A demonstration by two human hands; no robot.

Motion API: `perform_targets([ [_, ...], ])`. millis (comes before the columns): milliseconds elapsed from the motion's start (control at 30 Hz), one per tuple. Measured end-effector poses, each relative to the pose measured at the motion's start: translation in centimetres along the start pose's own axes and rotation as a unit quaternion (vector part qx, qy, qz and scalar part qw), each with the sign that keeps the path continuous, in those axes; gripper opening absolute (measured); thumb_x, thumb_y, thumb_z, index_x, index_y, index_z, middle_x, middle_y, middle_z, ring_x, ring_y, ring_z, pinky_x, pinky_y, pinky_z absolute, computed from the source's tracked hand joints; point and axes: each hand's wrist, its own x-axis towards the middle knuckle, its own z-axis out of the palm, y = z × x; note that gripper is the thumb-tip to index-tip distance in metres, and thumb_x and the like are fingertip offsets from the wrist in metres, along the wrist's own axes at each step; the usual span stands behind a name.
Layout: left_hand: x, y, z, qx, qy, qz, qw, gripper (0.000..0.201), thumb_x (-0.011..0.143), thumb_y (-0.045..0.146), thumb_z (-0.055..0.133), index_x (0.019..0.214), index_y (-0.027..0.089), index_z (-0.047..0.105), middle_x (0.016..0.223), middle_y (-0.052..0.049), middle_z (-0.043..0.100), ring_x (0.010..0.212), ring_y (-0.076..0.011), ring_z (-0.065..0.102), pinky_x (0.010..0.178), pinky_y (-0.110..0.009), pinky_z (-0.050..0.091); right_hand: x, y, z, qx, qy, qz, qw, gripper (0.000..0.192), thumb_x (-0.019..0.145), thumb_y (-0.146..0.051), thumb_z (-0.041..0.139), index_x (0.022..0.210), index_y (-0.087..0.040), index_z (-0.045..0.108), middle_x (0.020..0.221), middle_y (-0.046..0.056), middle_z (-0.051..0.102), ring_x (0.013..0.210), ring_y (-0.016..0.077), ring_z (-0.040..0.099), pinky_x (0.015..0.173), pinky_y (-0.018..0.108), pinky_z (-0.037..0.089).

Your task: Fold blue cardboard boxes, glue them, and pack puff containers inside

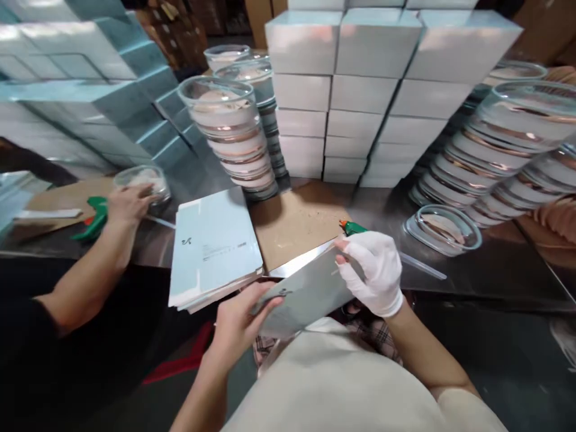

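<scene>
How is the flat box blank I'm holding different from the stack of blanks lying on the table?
The held blank is a single sheet, tilted above the table edge between the bare left hand and the white-gloved right hand. The stacked blanks are many sheets, lying flat on the table with no hand on them. The held one looks greyer in shade, the stack brighter. Both are pale blue flat cardboard with a small dark mark.

This looks like a packing room in a warehouse. Tall stacks of pale blue cardboard boxes crowd a shiny metal counter, stacked round clear glass bowls stand beside them, flat unfolded blue cartons lie piled, and brown cardboard cartons fill the background.
</scene>
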Motion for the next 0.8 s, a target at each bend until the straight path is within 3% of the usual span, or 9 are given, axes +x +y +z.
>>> perform_targets([
  [100,-0.3,-1.5,3.0,-0.038,-0.005,0.022,0.999,0.013,0.097,0.037,0.072,0.099,0.026,0.078,0.082,-0.001,0.080,0.065,-0.0180,0.075,0.060,-0.024,0.059,-1.2,0.5,0.1,0.079,-0.026,0.079,0.993,0.022,0.101,-0.031,0.061,0.117,-0.025,0.075,0.105,0.008,0.080,0.098,0.0249,0.075,0.094,0.040,0.060],
  [233,-1.3,-3.4,2.2,-0.049,0.010,0.056,0.997,0.008,0.094,0.030,0.076,0.100,0.027,0.080,0.088,-0.002,0.081,0.075,-0.0200,0.078,0.069,-0.027,0.062,-3.2,1.8,-1.7,0.217,-0.157,0.184,0.946,0.024,0.101,-0.038,0.061,0.109,-0.021,0.076,0.104,0.007,0.080,0.095,0.0223,0.076,0.089,0.033,0.060],
  [333,-1.1,-4.2,0.7,-0.010,0.017,0.086,0.996,0.031,0.095,0.026,0.075,0.126,0.032,0.077,0.092,-0.002,0.083,0.078,-0.0202,0.079,0.073,-0.028,0.063,-3.8,2.0,-2.5,0.337,-0.367,0.210,0.841,0.032,0.098,-0.047,0.064,0.110,-0.019,0.078,0.101,0.003,0.080,0.090,0.0205,0.074,0.084,0.029,0.060],
  [400,-0.9,-4.3,0.8,0.028,-0.047,0.116,0.992,0.042,0.100,0.025,0.068,0.141,0.035,0.069,0.103,-0.003,0.084,0.086,-0.0205,0.081,0.078,-0.029,0.063,-4.5,1.4,-1.7,0.428,-0.465,0.206,0.747,0.043,0.094,-0.056,0.068,0.112,-0.019,0.078,0.103,0.003,0.079,0.099,0.0229,0.074,0.093,0.030,0.059],
  [467,-1.0,-4.4,2.3,0.064,-0.140,0.148,0.977,0.049,0.101,0.037,0.068,0.149,0.034,0.063,0.128,-0.009,0.080,0.110,-0.0269,0.079,0.093,-0.038,0.063,-5.7,0.6,-0.1,0.518,-0.502,0.230,0.653,0.058,0.089,-0.070,0.069,0.114,-0.018,0.078,0.104,0.005,0.078,0.109,0.0256,0.073,0.104,0.033,0.056],
  [567,-1.9,-4.7,6.0,0.094,-0.241,0.126,0.958,0.111,0.074,0.072,0.084,0.164,0.022,0.043,0.156,-0.024,0.060,0.138,-0.0445,0.063,0.115,-0.062,0.051,-8.4,0.0,2.3,0.601,-0.459,0.305,0.579,0.082,0.081,-0.088,0.064,0.116,-0.015,0.078,0.107,0.010,0.078,0.115,0.0296,0.072,0.112,0.041,0.053],
  [667,-3.3,-5.6,8.2,0.074,-0.308,0.067,0.946,0.124,0.066,0.071,0.090,0.167,0.022,0.037,0.152,-0.025,0.062,0.133,-0.0467,0.066,0.113,-0.065,0.053,-11.6,0.6,2.3,0.592,-0.407,0.336,0.609,0.089,0.086,-0.093,0.050,0.116,-0.014,0.078,0.111,0.014,0.078,0.115,0.0326,0.073,0.112,0.048,0.053],
  [733,-3.8,-6.2,7.9,0.039,-0.287,0.048,0.956,0.096,0.080,0.060,0.085,0.162,0.029,0.045,0.146,-0.019,0.068,0.130,-0.0418,0.069,0.113,-0.061,0.054,-13.6,1.3,1.3,0.516,-0.347,0.352,0.700,0.078,0.090,-0.086,0.053,0.118,-0.018,0.077,0.116,0.015,0.078,0.115,0.0331,0.074,0.109,0.048,0.055],
  [800,-3.8,-6.3,7.0,0.007,-0.183,0.029,0.983,0.076,0.088,0.054,0.079,0.156,0.031,0.053,0.146,-0.017,0.066,0.134,-0.0393,0.066,0.115,-0.059,0.052,-15.2,1.7,0.5,0.403,-0.211,0.375,0.807,0.068,0.089,-0.078,0.066,0.129,-0.023,0.071,0.126,0.015,0.075,0.118,0.0330,0.073,0.109,0.048,0.056],
])
